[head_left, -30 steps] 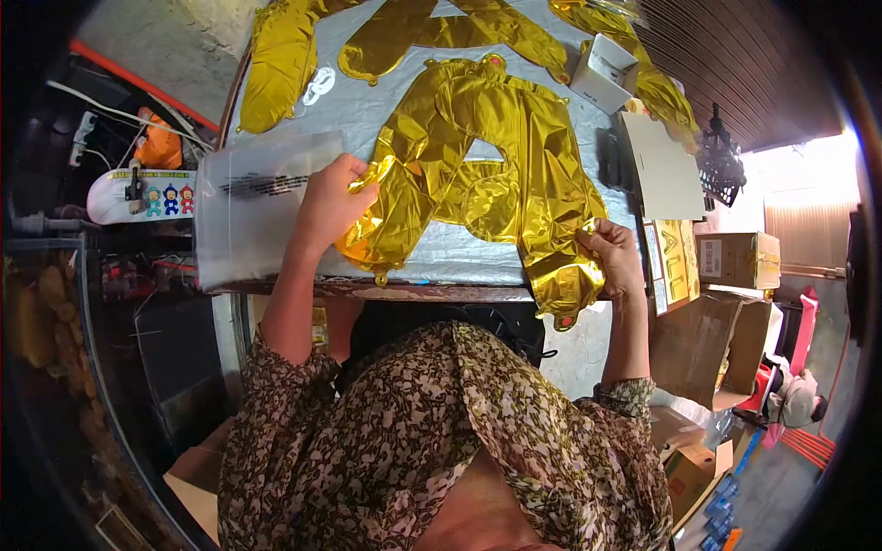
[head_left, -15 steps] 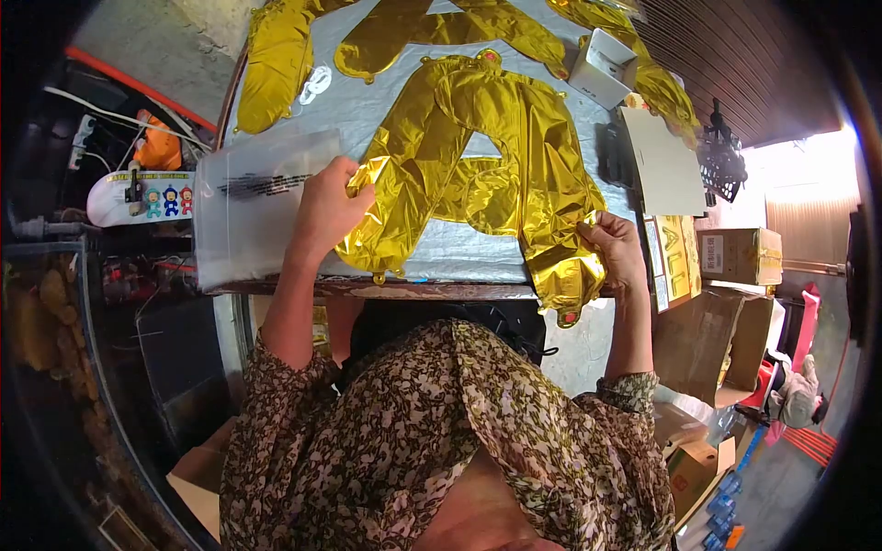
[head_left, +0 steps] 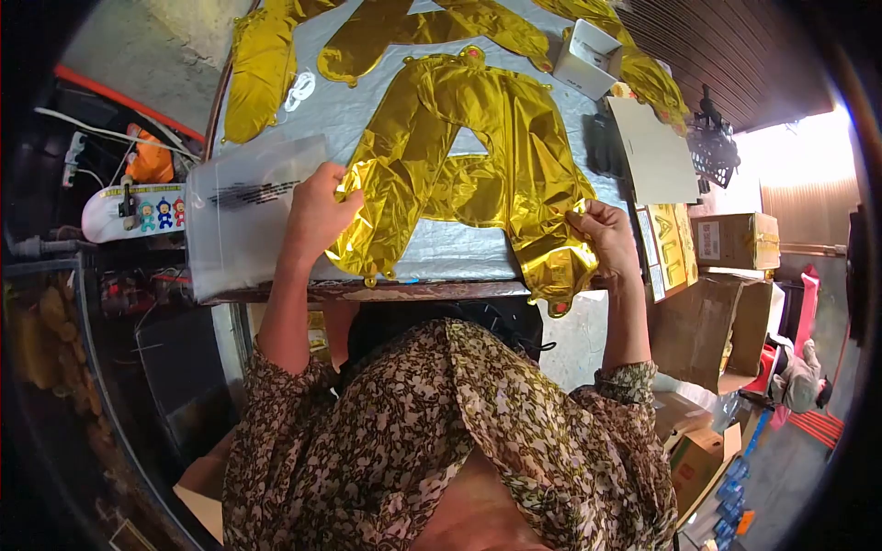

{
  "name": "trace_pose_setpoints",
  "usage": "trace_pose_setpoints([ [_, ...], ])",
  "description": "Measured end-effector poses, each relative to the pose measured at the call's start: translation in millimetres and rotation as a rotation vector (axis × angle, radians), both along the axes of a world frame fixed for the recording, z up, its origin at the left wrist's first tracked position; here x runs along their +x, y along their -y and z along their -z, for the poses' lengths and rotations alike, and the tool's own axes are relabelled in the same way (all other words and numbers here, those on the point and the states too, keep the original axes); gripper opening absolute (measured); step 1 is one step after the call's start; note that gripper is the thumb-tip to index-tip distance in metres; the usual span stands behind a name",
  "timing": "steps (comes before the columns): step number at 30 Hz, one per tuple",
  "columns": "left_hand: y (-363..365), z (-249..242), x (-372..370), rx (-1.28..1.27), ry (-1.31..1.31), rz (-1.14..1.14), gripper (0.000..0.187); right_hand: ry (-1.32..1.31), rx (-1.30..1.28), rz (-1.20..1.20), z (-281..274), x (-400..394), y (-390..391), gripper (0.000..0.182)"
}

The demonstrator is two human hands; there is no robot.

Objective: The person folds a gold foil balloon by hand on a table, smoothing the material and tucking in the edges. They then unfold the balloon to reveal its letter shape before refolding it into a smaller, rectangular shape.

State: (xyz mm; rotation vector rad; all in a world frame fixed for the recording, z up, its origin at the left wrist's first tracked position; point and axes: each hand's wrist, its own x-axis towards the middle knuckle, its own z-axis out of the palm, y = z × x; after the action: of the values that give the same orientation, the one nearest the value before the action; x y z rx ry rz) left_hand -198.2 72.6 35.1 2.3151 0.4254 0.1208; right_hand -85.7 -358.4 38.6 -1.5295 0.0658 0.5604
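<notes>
A flat gold foil balloon [head_left: 505, 119], shaped like a letter A, lies creased on the table with its two legs towards me. My left hand [head_left: 318, 216] pinches the outer edge of its left leg between thumb and fingers. On the other side my right hand [head_left: 608, 241] grips the outer edge of the right leg, whose end hangs past the table's front edge. A small red spot shows at that end, and another at the balloon's top. Next to my left hand lies a clear plastic bag [head_left: 257, 234] with dark printing.
More gold foil balloons [head_left: 259, 69] lie along the table's far side. A white open box [head_left: 588, 62], a pale card sheet [head_left: 654, 151] and coiled white string [head_left: 300, 90] rest on the table [head_left: 459, 253]. Cardboard boxes [head_left: 703, 326] stand at right, a black basket [head_left: 712, 156] beyond.
The whole view has shifted slightly, moving the table and balloon a little up and left. Both hands keep their hold on the balloon's legs; the right leg's end sits slightly higher.
</notes>
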Motion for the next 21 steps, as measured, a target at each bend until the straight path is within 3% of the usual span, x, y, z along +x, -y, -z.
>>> trace_pose_setpoints([
  [5, 5.3, -7.6, -0.1, 0.008, -0.012, 0.002, 0.039, -0.004, 0.051, -0.06, 14.6, 8.4, 1.7, 0.007],
  [9, 4.7, -6.7, 0.5, -0.031, -0.034, 0.004, 0.04, -0.062, 0.076, 0.082, 1.8, -1.7, -17.2, 0.006],
  [21, 6.9, -5.3, 0.9, -0.026, -0.026, 0.002, 0.038, -0.074, 0.093, 0.123, 3.3, -15.4, -27.6, 0.006],
])
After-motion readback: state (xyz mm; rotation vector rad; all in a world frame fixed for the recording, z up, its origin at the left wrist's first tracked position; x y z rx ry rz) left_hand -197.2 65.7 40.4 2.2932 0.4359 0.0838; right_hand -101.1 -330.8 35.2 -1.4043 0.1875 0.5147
